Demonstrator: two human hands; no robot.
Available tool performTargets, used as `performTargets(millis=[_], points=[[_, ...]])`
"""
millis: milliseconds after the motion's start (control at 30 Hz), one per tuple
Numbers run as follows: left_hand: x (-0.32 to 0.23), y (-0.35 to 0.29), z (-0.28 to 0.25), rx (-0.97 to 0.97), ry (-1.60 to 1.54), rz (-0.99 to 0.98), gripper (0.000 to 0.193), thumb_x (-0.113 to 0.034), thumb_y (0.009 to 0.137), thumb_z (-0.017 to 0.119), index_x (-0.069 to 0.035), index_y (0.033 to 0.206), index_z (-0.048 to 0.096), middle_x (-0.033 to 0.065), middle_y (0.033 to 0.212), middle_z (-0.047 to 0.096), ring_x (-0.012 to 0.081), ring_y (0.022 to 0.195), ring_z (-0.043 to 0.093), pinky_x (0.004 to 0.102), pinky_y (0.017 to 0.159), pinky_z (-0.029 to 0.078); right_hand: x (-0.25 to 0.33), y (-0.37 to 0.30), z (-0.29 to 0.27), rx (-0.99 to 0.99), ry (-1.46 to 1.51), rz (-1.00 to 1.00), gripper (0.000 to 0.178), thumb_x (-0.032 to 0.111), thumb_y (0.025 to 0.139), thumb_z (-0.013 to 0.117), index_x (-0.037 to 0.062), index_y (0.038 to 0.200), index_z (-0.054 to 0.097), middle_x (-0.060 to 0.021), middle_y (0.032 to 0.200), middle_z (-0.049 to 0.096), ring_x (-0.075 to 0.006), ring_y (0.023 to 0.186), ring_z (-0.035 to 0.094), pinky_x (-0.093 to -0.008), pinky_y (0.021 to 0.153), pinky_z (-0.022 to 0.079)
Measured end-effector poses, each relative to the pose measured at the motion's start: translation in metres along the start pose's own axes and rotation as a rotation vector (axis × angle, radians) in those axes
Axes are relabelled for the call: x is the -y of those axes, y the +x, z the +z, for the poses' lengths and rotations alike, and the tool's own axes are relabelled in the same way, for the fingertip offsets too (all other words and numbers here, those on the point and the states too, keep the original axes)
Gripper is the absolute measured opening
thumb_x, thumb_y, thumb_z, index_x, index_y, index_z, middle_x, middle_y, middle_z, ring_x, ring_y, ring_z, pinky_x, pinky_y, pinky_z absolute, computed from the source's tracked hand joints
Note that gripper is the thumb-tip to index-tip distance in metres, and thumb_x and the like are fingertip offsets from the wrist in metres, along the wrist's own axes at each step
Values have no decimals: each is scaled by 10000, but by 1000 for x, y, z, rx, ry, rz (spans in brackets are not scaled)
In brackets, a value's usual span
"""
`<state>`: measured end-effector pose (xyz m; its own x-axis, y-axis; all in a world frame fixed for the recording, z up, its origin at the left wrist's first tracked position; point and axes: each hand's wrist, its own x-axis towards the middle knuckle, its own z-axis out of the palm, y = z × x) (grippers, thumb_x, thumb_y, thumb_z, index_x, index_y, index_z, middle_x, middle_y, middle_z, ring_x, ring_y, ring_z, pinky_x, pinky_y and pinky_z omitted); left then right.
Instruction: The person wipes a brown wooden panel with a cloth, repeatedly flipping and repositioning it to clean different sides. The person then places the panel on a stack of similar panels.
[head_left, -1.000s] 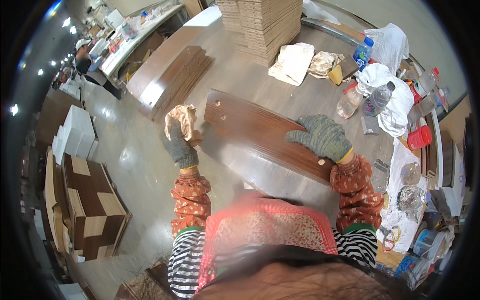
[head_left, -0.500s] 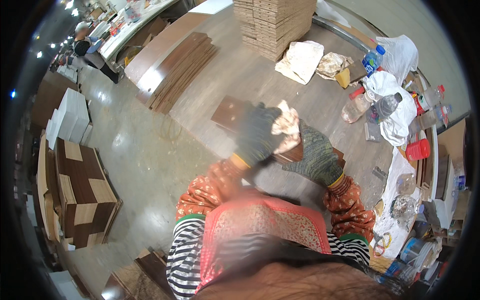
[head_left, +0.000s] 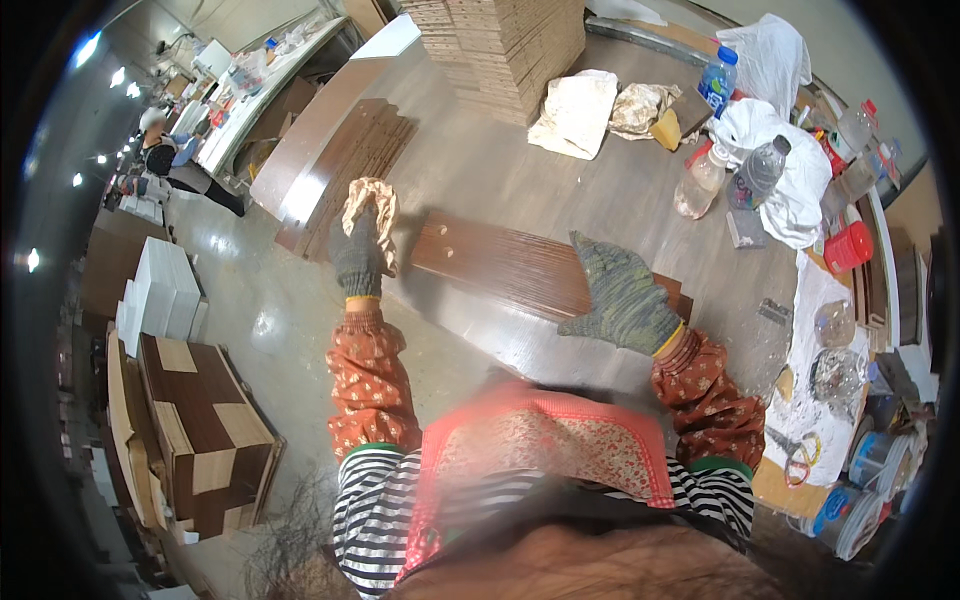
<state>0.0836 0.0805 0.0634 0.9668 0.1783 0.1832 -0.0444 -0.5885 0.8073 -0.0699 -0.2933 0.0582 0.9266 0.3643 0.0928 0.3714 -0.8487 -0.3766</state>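
My left hand (head_left: 356,258), in a dark knitted glove, grips a crumpled, brown-stained white rag (head_left: 372,200) past the left end of a brown wood-grain board (head_left: 495,266). This board lies lengthwise before me on the table, with a small round mark near its left end; the edge of another brown piece shows at its right end. Flat on the board's right part rests my right hand (head_left: 625,300), gloved too, its thumb spread from the fingers. That palm hides part of the board.
Left of the work lies a stack of brown boards (head_left: 345,165). A tall pile of boards (head_left: 500,55) stands at the back. Folded cloth (head_left: 575,113), bottles (head_left: 703,182) and scissors (head_left: 797,455) lie to the right. A person (head_left: 175,160) stands far left.
My left hand has swept left with the rag, from over the board to beyond its left end, uncovering the board's surface. My right hand stays on the board. The view has shifted slightly.
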Motion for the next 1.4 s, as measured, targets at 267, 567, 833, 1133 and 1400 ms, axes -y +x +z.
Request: performTargets(millis=[267,567,833,1133,1400], points=[[5,-24,52,125,-4,36,485,-283,899,727,-87,1324,597,169,1149,711,271,1004,696,378,888,547,5,-1,-1,-21,-18,34,1203,664,675,791,1,1548,295,-243,1433,504,-395,1312,496,-497,1126,367],[28,12,6,-114,-292,278,505,-399,957,683,-3,1261,611,78,1032,683,177,873,661,310,731,551,14,3,-8,-283,178,-65,1125,547,689,862,-6,1529,357,-241,1504,448,-400,1390,437,-483,1167,334],[-107,-83,71,1047,-390,580,691,-390,857,765,-79,1423,519,222,1351,585,408,1150,620,490,1050,464,64,47,-11,-677,725,262,589,123,908,700,-20,1434,478,-184,1300,615,-253,1186,609,-372,996,498],[9,-20,33,680,-588,-217,475,-125,906,742,16,1331,585,128,1278,634,204,1096,634,356,978,514,72,20,-35,-484,60,447,567,400,872,728,61,1301,580,-144,1132,669,-321,1000,652,-431,901,499],[83,-13,56,734,-320,256,297,-70,978,630,23,1259,615,134,1190,675,212,1076,660,341,910,552,95,131,45,-131,74,6,512,535,856,662,123,1160,670,-140,1057,707,-323,1012,674,-479,910,476]])
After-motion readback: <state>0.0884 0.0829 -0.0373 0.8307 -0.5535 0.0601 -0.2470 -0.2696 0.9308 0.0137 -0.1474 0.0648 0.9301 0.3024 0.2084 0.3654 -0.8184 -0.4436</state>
